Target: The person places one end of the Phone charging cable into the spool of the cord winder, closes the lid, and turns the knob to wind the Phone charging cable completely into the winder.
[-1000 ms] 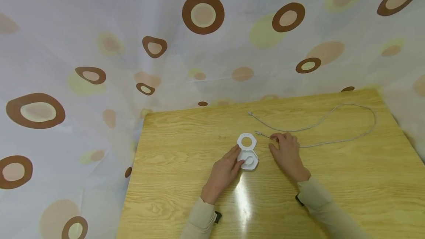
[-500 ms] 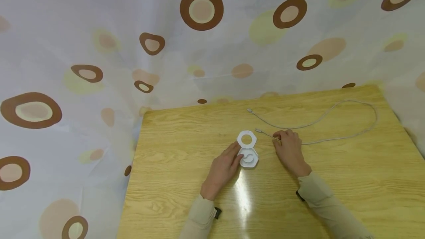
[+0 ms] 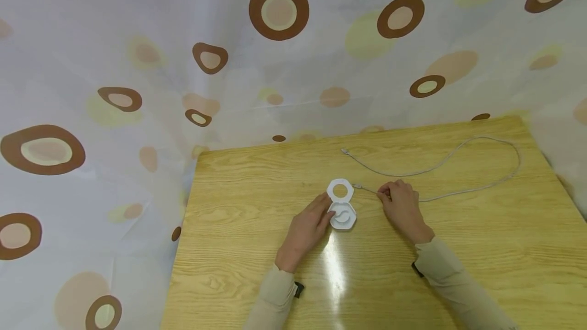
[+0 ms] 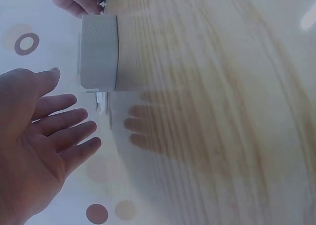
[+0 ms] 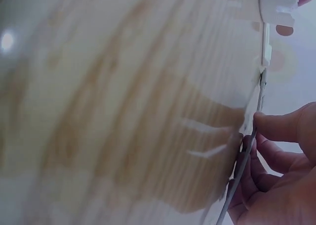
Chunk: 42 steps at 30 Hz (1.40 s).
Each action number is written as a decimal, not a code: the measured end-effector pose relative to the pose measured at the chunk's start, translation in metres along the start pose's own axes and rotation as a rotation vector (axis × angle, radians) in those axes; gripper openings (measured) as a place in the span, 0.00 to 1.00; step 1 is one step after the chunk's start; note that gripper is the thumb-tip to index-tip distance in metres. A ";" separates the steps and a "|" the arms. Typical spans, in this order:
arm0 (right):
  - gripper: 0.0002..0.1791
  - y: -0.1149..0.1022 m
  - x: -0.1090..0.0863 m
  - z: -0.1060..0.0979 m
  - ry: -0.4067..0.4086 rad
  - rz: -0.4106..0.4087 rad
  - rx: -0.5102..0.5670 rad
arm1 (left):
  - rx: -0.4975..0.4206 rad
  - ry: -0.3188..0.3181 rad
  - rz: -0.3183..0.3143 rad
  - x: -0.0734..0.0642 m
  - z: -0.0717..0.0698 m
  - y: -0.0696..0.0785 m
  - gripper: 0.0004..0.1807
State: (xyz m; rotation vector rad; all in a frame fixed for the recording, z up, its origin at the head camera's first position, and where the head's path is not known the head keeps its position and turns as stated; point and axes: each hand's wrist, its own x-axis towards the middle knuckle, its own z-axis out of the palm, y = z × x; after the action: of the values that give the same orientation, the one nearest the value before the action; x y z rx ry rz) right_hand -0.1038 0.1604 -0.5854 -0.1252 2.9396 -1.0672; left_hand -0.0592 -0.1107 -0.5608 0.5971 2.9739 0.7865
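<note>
Head view placed the step in hand, by judgement, at bringing the plug (image 3: 357,186) of the cable (image 5: 241,169) up to the opened case (image 3: 342,217) on the worktop (image 3: 252,187); the next move appeared to call for a steady case and fine control of the plug's line. The right hand (image 3: 401,210) had its grip pinching the cable behind the plug, which lay at the right edge of the lid (image 3: 340,182), whether touching or just beside it undetermined. The left hand (image 3: 303,231) had its grip spread along the case's left side, contact unconfirmed; the case lay between both hands.
</note>
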 end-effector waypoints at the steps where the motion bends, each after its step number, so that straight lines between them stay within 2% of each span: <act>1: 0.10 -0.001 -0.001 -0.001 -0.006 0.000 0.002 | 0.001 -0.004 -0.003 0.001 -0.001 0.000 0.23; 6: 0.10 -0.006 -0.005 -0.005 -0.032 0.004 0.020 | 0.027 -0.024 -0.001 0.004 -0.004 0.002 0.23; 14: 0.09 -0.013 -0.010 -0.011 -0.035 -0.032 0.052 | 0.045 -0.019 0.056 0.007 -0.005 0.006 0.24; 21: 0.05 -0.022 -0.011 -0.016 -0.052 -0.121 0.077 | 0.027 -0.015 0.046 0.010 -0.006 0.008 0.25; 28: 0.03 -0.039 -0.015 -0.018 -0.074 -0.201 0.068 | -0.021 -0.006 0.073 0.011 -0.007 0.009 0.25; 36: 0.03 -0.050 -0.018 -0.017 -0.090 -0.274 0.086 | -0.100 0.055 0.124 0.012 -0.008 0.017 0.16; 42: 0.03 -0.052 -0.018 -0.017 -0.126 -0.278 0.143 | -0.121 0.091 0.131 0.011 -0.008 0.022 0.10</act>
State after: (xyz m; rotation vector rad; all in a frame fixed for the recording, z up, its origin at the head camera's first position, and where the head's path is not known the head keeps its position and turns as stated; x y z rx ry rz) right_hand -0.0830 0.1324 -0.5392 -0.5908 2.7779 -1.2452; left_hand -0.0625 -0.0930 -0.5427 0.7754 2.9643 1.0219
